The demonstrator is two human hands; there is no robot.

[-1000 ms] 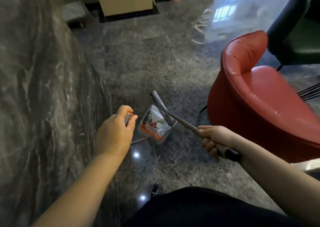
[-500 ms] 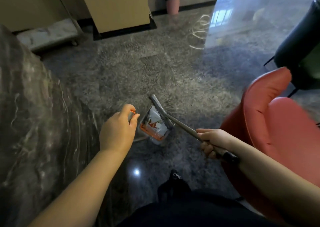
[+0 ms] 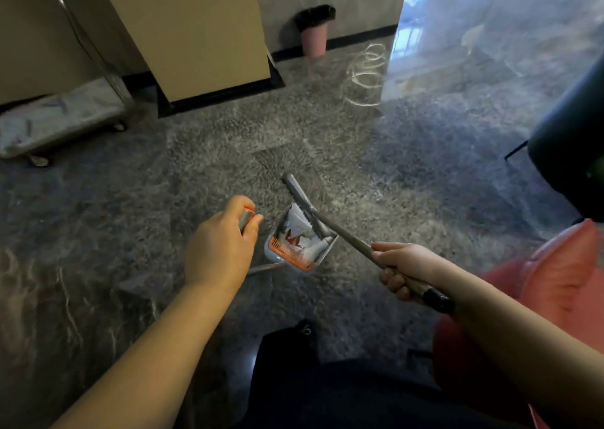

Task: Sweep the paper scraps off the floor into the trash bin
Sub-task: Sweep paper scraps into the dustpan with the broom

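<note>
Now the view has lifted over the last second: the pink trash bin, lined with a black bag, has come into sight against the far wall, and the red chair has slid to the right edge. The hands have barely shifted relative to the dustpan. The left hand stays curled around the top of the dustpan's handle, on the near left side of the pan. The right hand stays wrapped around the broom handle, on the pan's right, with the broom head resting across the pan's far rim. White paper scraps lie inside the pan, under the broom head.

By my reading the sweeping is done and the carry has begun; the bin stands well beyond the pan, across open floor, so the walk and the tipping remain. No scraps show on the floor around the pan.

No brand, label or writing is legible anywhere; the orange marks inside the pan are too blurred to read.
</note>
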